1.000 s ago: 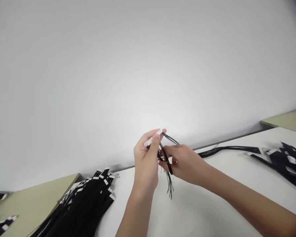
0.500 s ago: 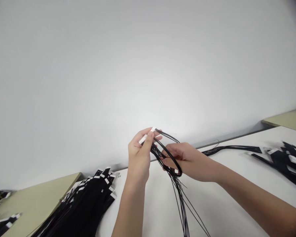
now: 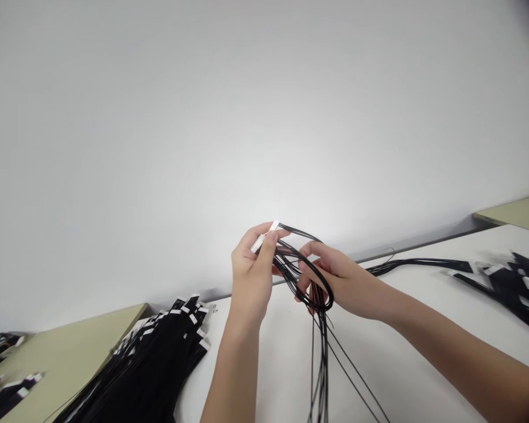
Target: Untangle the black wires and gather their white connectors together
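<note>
White connectors (image 3: 258, 242) pinched in left hand (image 3: 251, 275), right hand's (image 3: 341, 282) grip on wires (image 3: 321, 306) unclear, tabletop writing (image 3: 215, 308) illegible.

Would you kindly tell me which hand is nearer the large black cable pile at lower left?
Left: the left hand is above and to the right of the pile, apart from it; the right hand is farther right, at the looped wires.

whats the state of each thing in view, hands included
White connectors: held in a pinch
Black wires: looped, strands hanging below
Left hand: closed, pinching
Right hand: curled, firmness of grip unclear
Left cable pile: lying heaped
Right cable pile: lying spread, blurred
White table: partly covered
</note>
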Available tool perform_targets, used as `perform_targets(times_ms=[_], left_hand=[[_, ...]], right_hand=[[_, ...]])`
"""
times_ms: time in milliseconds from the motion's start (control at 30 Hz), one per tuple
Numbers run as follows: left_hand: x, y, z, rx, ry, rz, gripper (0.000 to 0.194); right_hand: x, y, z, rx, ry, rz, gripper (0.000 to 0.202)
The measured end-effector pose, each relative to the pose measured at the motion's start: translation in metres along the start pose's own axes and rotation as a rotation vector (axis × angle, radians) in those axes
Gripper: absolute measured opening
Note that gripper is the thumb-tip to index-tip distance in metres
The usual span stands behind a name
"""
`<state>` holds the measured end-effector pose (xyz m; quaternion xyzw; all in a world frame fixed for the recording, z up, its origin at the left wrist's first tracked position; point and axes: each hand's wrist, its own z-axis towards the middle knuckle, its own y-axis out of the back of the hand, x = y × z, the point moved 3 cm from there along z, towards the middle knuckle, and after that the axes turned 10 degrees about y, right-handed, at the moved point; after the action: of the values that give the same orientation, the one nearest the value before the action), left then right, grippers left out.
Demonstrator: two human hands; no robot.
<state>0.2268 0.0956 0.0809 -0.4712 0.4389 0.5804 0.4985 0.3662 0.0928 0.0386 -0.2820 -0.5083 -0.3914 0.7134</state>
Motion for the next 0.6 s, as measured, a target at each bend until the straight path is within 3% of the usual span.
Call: perform_targets(times_ms=[200,467,600], left_hand=[[-0.006,-0.006,-0.007,-0.071,0.023,0.007,0.030],[-0.008,-0.006,-0.009,-0.007,0.003,0.078,0.028],[-0.010,-0.006,-0.009,-0.036,0.005,0.042,0.026]], right_hand=[[0.005,0.001,0.000,0.113,-0.045,0.079,0.023],[0.006,-0.009,0.004,0.222,-0.005,0.098,0.033],[0.008,-0.007,0.003,0.220,0.003,0.033,0.023]])
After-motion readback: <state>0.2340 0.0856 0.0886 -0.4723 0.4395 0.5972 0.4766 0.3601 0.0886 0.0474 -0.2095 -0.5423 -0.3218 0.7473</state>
